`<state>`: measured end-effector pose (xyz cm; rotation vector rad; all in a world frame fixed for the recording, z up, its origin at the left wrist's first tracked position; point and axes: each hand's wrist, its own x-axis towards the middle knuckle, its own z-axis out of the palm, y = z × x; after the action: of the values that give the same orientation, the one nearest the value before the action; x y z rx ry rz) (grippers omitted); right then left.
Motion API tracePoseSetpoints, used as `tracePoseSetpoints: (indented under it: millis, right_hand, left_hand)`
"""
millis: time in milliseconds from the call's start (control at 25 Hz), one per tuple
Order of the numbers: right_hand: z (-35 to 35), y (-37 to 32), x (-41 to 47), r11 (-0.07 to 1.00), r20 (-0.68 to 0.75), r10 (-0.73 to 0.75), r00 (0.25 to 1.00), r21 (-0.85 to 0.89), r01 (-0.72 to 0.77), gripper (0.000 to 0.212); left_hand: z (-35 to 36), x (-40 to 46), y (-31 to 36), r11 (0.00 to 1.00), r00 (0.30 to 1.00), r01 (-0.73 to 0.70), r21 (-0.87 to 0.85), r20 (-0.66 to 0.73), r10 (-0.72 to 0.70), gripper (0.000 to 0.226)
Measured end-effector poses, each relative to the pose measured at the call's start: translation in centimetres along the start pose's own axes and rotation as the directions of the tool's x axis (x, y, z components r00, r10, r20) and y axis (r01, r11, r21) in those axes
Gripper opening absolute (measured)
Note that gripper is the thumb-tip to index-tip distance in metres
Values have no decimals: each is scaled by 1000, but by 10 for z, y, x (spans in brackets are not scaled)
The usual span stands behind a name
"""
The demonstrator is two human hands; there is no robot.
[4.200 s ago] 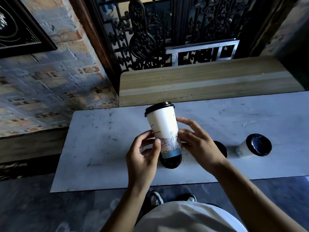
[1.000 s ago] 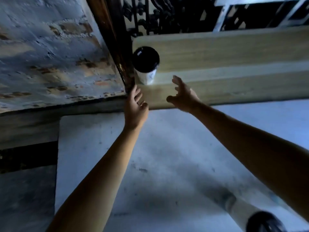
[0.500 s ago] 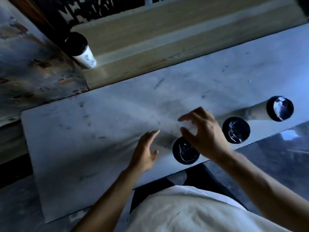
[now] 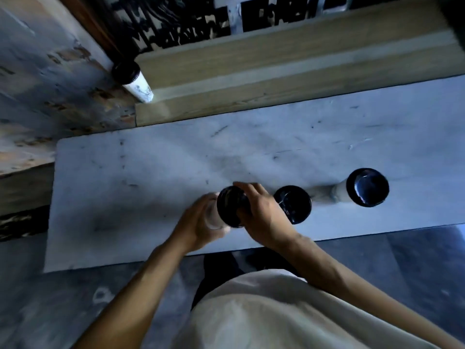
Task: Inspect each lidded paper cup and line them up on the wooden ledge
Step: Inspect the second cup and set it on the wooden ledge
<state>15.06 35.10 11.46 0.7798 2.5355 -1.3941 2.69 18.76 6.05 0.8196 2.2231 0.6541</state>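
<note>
Cups: one (image 4: 132, 81) stands on the wooden ledge (image 4: 276, 71) upper left; both hands, left hand (image 4: 201, 226) and right hand (image 4: 261, 212), grasp a second cup (image 4: 230, 206); two more cups (image 4: 293, 204) wait on the slab (image 4: 151, 167).

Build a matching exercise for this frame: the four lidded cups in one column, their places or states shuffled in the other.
Things:
1. leftmost cup on the marble slab
2. middle cup
3. rightmost cup
4. far cup

States:
A. stands free at the right end of the row
B. on the wooden ledge, at its left end
C. gripped by the left hand and right hand
D. stands free just beside the right hand

Pairs: 1-C, 2-D, 3-A, 4-B
</note>
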Motion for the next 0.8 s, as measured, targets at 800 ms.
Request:
tracePoseSetpoints:
  millis: [800]
  right_hand:
    - [-29,-57,6,726,-93,136,986,686,-36,42]
  left_hand:
    - [-71,-46,107,776,949,-12,631,-237,207,73]
